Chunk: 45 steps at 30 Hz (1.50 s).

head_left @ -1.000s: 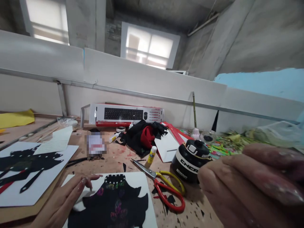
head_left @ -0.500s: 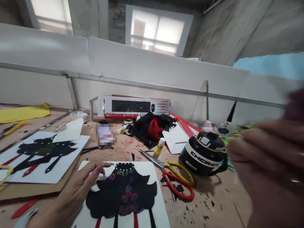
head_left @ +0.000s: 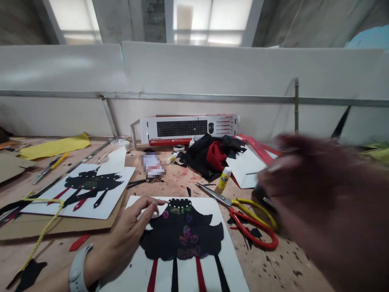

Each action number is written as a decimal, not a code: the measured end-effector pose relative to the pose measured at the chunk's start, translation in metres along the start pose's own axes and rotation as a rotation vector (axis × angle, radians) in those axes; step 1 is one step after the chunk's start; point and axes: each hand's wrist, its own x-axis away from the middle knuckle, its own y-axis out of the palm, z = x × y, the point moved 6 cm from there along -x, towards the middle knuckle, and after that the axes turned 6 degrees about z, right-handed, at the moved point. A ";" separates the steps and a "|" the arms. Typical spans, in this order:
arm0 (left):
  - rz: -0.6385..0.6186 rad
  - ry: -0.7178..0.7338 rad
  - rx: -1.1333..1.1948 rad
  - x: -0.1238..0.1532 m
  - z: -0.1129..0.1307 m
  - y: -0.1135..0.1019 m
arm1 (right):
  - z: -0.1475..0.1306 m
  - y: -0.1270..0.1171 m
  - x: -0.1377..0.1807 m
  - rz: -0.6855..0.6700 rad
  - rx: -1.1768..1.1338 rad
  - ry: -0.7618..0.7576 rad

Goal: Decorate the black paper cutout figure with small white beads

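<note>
My left hand [head_left: 133, 225] rests on a white board [head_left: 229, 265], its index finger stretched to the beaded collar of a black garment-shaped cut-out [head_left: 170, 239]. White beads line that collar, with coloured glitter shapes below it. Red and black strips hang from the cut-out's lower edge. My right hand [head_left: 300, 198] is raised at the right, close to the camera. Motion smears its fingers, so what they hold, if anything, is unclear. It covers most of the black mug behind it. Scissors [head_left: 243, 215] with red and yellow handles lie by the board, near a yellow glue stick [head_left: 224, 179].
Left of me, a second black cut-out [head_left: 94, 182] lies on white board over cardboard [head_left: 69, 231], with yellow cord [head_left: 42, 233] nearby. Behind stand a keyboard box [head_left: 188, 129] and black and red cloth [head_left: 209, 154]. A yellow-handled cutter [head_left: 51, 166] lies far left.
The view has turned, shifting the table things to the right in the picture. My right hand has swung left over the mug. My left hand stays by the beaded collar.
</note>
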 end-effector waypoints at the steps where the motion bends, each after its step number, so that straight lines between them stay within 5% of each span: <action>1: 0.009 -0.005 0.003 0.000 -0.001 0.000 | 0.012 0.009 0.005 -0.032 -0.030 0.018; 5: 0.007 -0.017 0.020 0.000 -0.003 0.003 | 0.080 0.029 0.028 -0.300 0.096 0.303; 10: -0.012 -0.092 0.093 0.003 -0.007 0.007 | 0.099 0.015 0.023 -0.356 0.673 -0.163; 15: -0.051 -0.137 0.147 0.006 -0.013 0.010 | 0.114 0.019 0.017 -0.433 0.888 -0.165; 26: -0.260 -0.423 0.595 0.026 -0.023 0.045 | 0.111 0.025 0.041 -0.288 -0.114 0.517; 32: -0.357 -0.478 0.629 0.032 -0.019 0.052 | 0.129 0.039 0.070 -0.318 -0.189 0.605; 37: -0.366 -0.496 0.691 0.035 -0.018 0.055 | 0.114 0.046 0.077 -0.389 -0.370 0.643; 45: -0.363 -0.508 0.707 0.036 -0.020 0.057 | 0.119 0.038 0.080 -0.312 -0.120 0.567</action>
